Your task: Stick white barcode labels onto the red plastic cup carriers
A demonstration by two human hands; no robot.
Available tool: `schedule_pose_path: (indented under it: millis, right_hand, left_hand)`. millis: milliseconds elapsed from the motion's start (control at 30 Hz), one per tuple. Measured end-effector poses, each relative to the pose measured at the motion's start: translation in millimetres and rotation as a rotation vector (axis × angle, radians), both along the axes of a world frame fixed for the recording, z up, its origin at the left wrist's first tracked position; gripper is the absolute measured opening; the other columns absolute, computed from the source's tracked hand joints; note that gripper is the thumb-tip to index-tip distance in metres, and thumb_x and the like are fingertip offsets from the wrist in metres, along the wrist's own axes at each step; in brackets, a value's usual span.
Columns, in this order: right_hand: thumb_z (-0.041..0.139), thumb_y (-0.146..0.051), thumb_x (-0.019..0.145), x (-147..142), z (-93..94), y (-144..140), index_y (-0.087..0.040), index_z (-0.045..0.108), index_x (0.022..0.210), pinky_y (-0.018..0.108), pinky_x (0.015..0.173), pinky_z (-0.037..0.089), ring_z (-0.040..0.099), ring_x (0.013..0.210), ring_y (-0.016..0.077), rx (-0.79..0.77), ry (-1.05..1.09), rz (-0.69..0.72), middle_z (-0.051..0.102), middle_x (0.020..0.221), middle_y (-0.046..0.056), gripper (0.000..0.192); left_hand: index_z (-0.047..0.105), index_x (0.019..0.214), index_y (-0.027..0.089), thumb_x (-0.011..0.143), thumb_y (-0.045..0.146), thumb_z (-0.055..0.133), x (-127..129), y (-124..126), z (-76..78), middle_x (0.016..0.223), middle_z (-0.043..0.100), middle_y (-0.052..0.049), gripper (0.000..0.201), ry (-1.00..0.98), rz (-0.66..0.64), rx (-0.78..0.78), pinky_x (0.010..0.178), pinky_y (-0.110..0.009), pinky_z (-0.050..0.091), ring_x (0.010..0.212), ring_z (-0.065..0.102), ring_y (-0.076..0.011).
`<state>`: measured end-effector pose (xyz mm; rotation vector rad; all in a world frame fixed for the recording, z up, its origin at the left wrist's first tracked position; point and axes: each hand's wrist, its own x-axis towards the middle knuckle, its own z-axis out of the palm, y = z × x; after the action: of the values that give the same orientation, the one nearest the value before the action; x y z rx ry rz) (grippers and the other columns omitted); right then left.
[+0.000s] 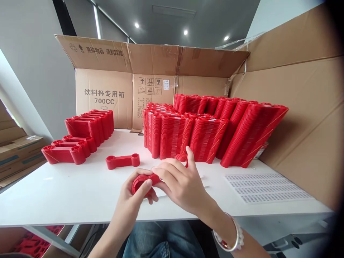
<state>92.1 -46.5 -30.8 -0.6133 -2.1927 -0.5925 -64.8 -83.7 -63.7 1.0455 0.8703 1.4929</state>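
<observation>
My left hand (134, 190) is closed around the near ring end of a red plastic link (154, 178), thumb on the ring's rim. My right hand (178, 177) pinches the same link at its middle, with the index finger raised. The link's far ring end shows just behind the right hand's fingers; its middle is mostly hidden. Beyond my left hand, a single short stack of red links (123, 161) lies on the white table (80, 193). Some thin white material, partly hidden, lies beneath my hands.
Tall stacks of red links (174, 136) stand behind my hands, some leaning right. Lower stacks (80, 129) line the left side. A sheet of small printed labels (268, 188) lies at right. Cardboard walls (104, 86) enclose the back and right. Red parts (34, 243) sit under the table.
</observation>
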Motion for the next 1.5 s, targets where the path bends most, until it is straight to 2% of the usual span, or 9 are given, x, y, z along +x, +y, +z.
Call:
schedule_pose_path:
  millis: [100, 200, 300, 400, 467, 767, 933, 1200, 1500]
  right_hand:
    - [0.06, -0.032, 0.095, 1, 5.1, 10, -0.017, 0.066, 0.091, 0.052, 0.119, 0.012, 0.067, 0.084, 0.0173, -0.265, -0.106, -0.048, 0.076, 0.088, 0.001, 0.016]
    - [0.068, -0.029, 0.089, 0, 11.9, 25, -0.016, 0.067, 0.09, 0.049, 0.111, 0.03, 0.068, 0.086, 0.0207, -0.528, -0.271, -0.1, 0.076, 0.091, 0.004, 0.013]
    - [0.068, -0.026, 0.089, -4, 20.5, 34, -0.016, 0.07, 0.092, 0.04, 0.095, 0.042, 0.068, 0.087, 0.0222, -0.668, -0.363, -0.124, 0.076, 0.093, 0.007, 0.011]
    - [0.068, -0.026, 0.088, -8, 30.0, 35, -0.018, 0.072, 0.095, 0.033, 0.081, 0.043, 0.068, 0.086, 0.0226, -0.725, -0.375, -0.158, 0.077, 0.09, 0.006, 0.011]
    - [0.069, -0.027, 0.088, -10, 34.6, 34, -0.019, 0.074, 0.096, 0.032, 0.078, 0.042, 0.068, 0.086, 0.0231, -0.754, -0.376, -0.18, 0.077, 0.088, 0.006, 0.013]
    - [0.068, -0.027, 0.086, -6, 28.9, 36, -0.02, 0.073, 0.096, 0.032, 0.079, 0.042, 0.067, 0.089, 0.0239, -0.816, -0.323, -0.17, 0.077, 0.094, 0.005, 0.012]
    - [0.069, -0.025, 0.085, -5, 30.1, 37, -0.019, 0.073, 0.095, 0.033, 0.08, 0.041, 0.067, 0.09, 0.0246, -0.819, -0.338, -0.156, 0.077, 0.097, 0.006, 0.012]
    - [0.072, -0.026, 0.083, -4, 31.5, 37, -0.019, 0.072, 0.092, 0.031, 0.079, 0.042, 0.067, 0.093, 0.024, -0.876, -0.314, -0.159, 0.076, 0.097, 0.005, 0.011]
    - [0.072, -0.025, 0.083, -1, 33.1, 38, -0.02, 0.071, 0.088, 0.03, 0.078, 0.043, 0.068, 0.089, 0.0221, -0.915, -0.286, -0.119, 0.076, 0.092, 0.003, 0.008]
  left_hand:
    - [0.063, 0.092, 0.015, 0.087, 0.028, 0.068, 4, 8, -3.3, 0.069, 0.061, 0.001, 0.015, -0.251, -0.13, -0.223, 0.042, -0.013, 0.045, 0.05, 0.056, -0.0068]
    - [0.061, 0.096, 0.013, 0.093, 0.015, 0.056, 5, 18, -5.6, 0.072, 0.061, 0.001, 0.006, -0.481, -0.162, -0.498, 0.038, -0.01, 0.044, 0.042, 0.049, -0.0025]
    - [0.059, 0.098, 0.014, 0.097, 0.014, 0.05, 4, 26, -7.6, 0.073, 0.061, 0.001, 0.009, -0.615, -0.196, -0.62, 0.036, -0.01, 0.045, 0.037, 0.044, -0.0009]
    - [0.058, 0.098, 0.013, 0.096, 0.013, 0.05, 1, 29, -8.7, 0.075, 0.063, 0.0, 0.009, -0.66, -0.234, -0.614, 0.037, -0.011, 0.047, 0.038, 0.046, -0.0017]
    - [0.059, 0.098, 0.012, 0.096, 0.012, 0.05, 0, 29, -8.6, 0.077, 0.065, -0.001, 0.009, -0.667, -0.239, -0.605, 0.037, -0.011, 0.047, 0.039, 0.046, -0.0021]
    - [0.059, 0.095, 0.012, 0.094, 0.012, 0.053, 2, 28, -6.3, 0.075, 0.066, -0.002, 0.006, -0.572, -0.168, -0.599, 0.036, -0.01, 0.045, 0.04, 0.051, -0.0033]
    - [0.058, 0.097, 0.013, 0.096, 0.02, 0.052, 3, 27, -6.1, 0.075, 0.067, -0.003, 0.01, -0.614, -0.205, -0.606, 0.039, -0.013, 0.048, 0.042, 0.054, -0.0055]
    - [0.061, 0.093, 0.012, 0.096, 0.046, 0.05, -1, 30, -10.1, 0.074, 0.069, -0.008, 0.036, -0.683, -0.267, -0.645, 0.038, -0.018, 0.047, 0.044, 0.057, -0.0105]
    - [0.061, 0.095, 0.014, 0.093, 0.05, 0.053, -3, 31, -13.7, 0.074, 0.069, -0.008, 0.037, -0.741, -0.288, -0.647, 0.04, -0.02, 0.047, 0.047, 0.059, -0.0128]
